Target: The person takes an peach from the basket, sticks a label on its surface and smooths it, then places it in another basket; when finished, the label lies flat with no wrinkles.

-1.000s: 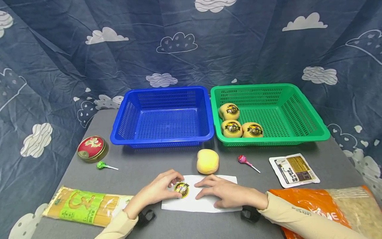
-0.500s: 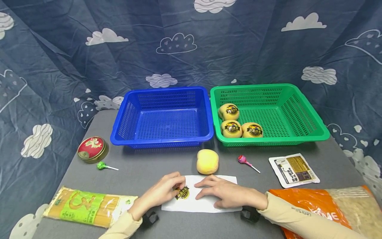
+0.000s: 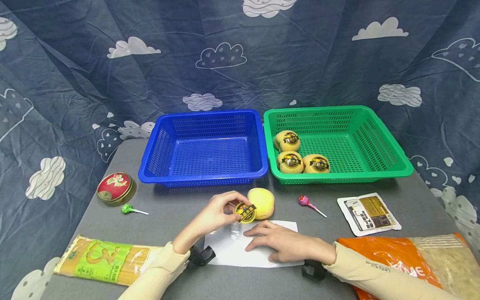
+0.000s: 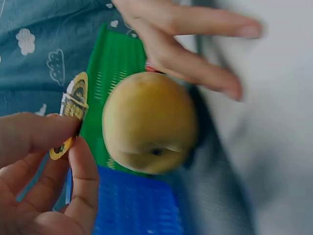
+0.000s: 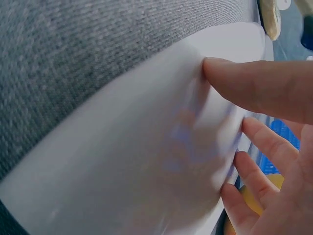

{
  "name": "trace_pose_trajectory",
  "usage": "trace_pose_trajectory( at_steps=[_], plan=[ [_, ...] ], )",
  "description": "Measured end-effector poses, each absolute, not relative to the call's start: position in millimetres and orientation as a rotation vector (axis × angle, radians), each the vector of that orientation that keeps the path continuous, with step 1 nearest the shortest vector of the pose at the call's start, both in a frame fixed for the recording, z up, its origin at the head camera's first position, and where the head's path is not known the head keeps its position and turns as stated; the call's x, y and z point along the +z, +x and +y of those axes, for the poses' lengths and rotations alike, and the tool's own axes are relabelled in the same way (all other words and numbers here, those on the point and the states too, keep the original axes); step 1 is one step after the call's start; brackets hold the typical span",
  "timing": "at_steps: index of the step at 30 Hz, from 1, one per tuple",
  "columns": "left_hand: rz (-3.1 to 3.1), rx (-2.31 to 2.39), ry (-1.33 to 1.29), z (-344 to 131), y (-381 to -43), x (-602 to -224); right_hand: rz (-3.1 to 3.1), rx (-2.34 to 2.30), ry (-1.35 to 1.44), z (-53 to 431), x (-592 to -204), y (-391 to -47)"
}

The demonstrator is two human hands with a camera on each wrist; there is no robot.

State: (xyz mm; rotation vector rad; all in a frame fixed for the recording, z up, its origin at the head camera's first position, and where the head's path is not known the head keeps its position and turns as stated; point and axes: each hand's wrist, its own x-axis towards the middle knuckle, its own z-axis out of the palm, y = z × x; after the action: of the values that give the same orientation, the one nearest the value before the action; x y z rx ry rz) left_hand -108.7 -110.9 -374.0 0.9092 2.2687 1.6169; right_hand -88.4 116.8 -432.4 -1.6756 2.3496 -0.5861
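Between thumb and fingers my left hand (image 3: 219, 212) pinches a round black-and-gold sticker (image 3: 246, 212), raised just in front of a yellow peach (image 3: 261, 203). In the left wrist view the sticker (image 4: 73, 110) is seen nearly edge-on, apart from the peach (image 4: 149, 122). My right hand (image 3: 286, 243) rests on a glossy white backing sheet (image 3: 228, 252), its fingers spread and fingertips touching the surface, as the right wrist view also shows. Three peaches with matching stickers, among them a front one (image 3: 316, 163), sit in the left part of the green basket (image 3: 345, 175).
A blue basket (image 3: 204, 178) stands left of the green one. A red tin (image 3: 115, 188), a green lollipop (image 3: 127, 208) and a noodle pack (image 3: 108, 259) lie left. To the right are a pink lollipop (image 3: 305, 201), a white packet (image 3: 369, 214) and an orange bag (image 3: 390, 258).
My left hand has peeled the sticker off the white sheet and carried it up and right toward the yellow peach. My right hand has stayed on the sheet.
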Motion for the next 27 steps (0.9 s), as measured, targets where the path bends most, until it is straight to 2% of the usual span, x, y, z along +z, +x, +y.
trace_pose_trajectory(
  at_steps=[6, 12, 20, 27],
  plan=[
    [2.48, 1.37, 1.118, -85.8, -137.5, -390.4, 2.353, -0.577, -1.672, 116.9, -432.0, -87.6],
    [2.595, 1.074, 1.239, -67.1, -149.7, -391.2, 2.361, -0.575, -1.662, 117.0, -434.1, -87.1],
    [2.664, 0.891, 1.335, -65.1, -146.6, -394.2, 2.382, -0.568, -1.67, 117.0, -433.4, -85.3],
    [2.656, 1.005, 1.314, -71.7, -140.6, -404.4, 2.351, -0.731, -1.576, 119.8, -420.4, -85.9]
  ],
)
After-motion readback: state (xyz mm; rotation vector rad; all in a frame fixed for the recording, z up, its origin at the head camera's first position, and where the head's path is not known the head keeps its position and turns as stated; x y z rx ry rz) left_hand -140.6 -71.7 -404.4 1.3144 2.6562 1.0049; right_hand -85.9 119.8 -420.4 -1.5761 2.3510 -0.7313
